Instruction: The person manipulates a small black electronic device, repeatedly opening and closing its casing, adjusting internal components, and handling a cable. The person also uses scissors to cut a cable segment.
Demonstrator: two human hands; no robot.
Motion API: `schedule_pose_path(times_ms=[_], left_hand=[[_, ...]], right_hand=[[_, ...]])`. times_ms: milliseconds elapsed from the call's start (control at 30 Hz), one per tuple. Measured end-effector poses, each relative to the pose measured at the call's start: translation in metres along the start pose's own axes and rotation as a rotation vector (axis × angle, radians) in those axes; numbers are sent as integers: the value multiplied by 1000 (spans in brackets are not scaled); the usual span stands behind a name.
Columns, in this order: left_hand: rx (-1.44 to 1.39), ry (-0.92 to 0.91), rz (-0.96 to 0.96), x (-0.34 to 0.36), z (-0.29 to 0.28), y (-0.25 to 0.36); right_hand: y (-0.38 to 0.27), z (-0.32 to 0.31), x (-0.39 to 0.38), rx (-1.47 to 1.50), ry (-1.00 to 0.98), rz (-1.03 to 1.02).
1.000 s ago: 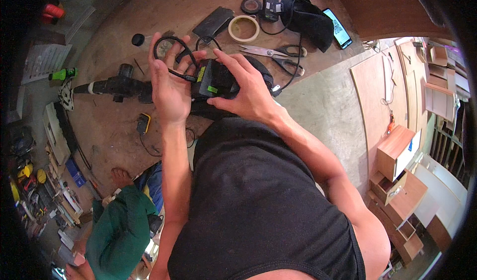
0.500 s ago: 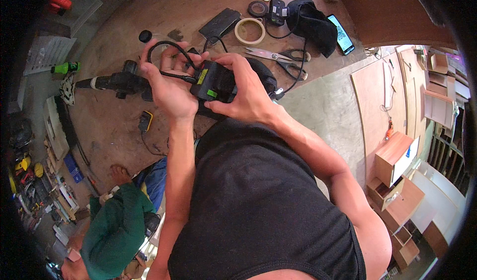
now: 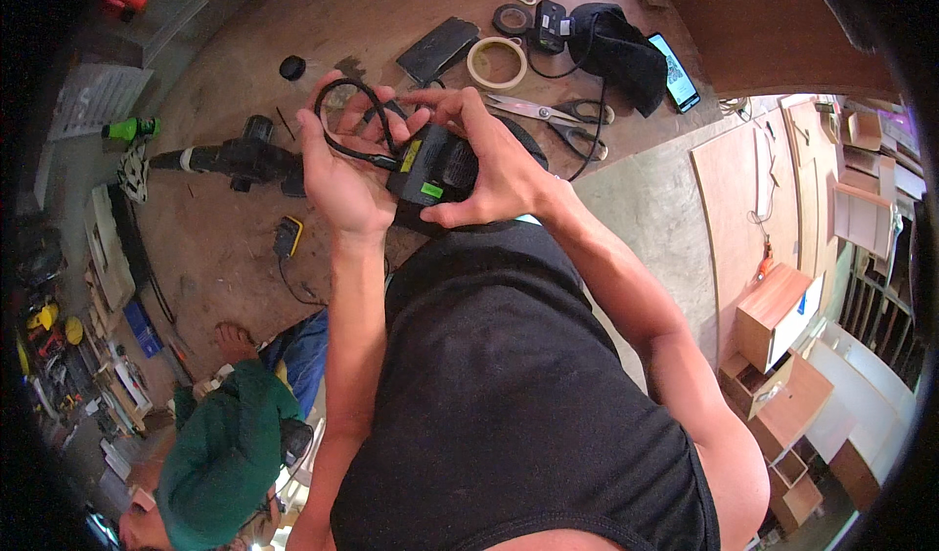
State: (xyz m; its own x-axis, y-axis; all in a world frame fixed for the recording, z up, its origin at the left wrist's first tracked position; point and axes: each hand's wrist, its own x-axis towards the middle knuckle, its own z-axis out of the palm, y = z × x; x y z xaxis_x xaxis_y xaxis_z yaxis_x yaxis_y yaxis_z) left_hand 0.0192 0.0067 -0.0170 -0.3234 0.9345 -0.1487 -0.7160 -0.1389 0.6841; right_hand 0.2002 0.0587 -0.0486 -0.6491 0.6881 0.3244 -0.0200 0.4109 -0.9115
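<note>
My right hand point(image 3: 504, 160) grips a black boxy device point(image 3: 425, 175) with yellow and green labels, thumb on its lower edge, fingers over its upper part. My left hand point(image 3: 347, 179), palm up, cradles a looped black cable point(image 3: 342, 83) running into the device, fingers loosely curled among the loop and a small dark piece that is hard to make out. Behind them on the bench point(image 3: 225, 258) are scissors point(image 3: 528, 109), a tape roll point(image 3: 497, 63) and a dark slab point(image 3: 436, 50). A black tool point(image 3: 245, 160) lies left of my hands, a yellow-and-black gadget point(image 3: 288, 236) below it.
A phone point(image 3: 672, 72) and black cloth bundle point(image 3: 616, 62) are at the back right. A person in green point(image 3: 220, 453) is at lower left, near cluttered tools point(image 3: 68, 336). Plywood boards point(image 3: 743, 189) and wooden boxes point(image 3: 773, 307) fill the right side.
My right fingers have shifted up and left over the device. The device and both hands stay together. The person in green has leaned downward, and the view has shifted slightly.
</note>
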Motion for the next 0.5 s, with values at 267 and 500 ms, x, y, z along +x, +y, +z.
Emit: schedule_pose_path(times_ms=[267,500], left_hand=[[-140,-72,-70,2,-1,-1],[37,62,204,-1,0,0]], right_hand=[[-5,1,-2,163,-52,79],[-25,2,3,66,-60,148]])
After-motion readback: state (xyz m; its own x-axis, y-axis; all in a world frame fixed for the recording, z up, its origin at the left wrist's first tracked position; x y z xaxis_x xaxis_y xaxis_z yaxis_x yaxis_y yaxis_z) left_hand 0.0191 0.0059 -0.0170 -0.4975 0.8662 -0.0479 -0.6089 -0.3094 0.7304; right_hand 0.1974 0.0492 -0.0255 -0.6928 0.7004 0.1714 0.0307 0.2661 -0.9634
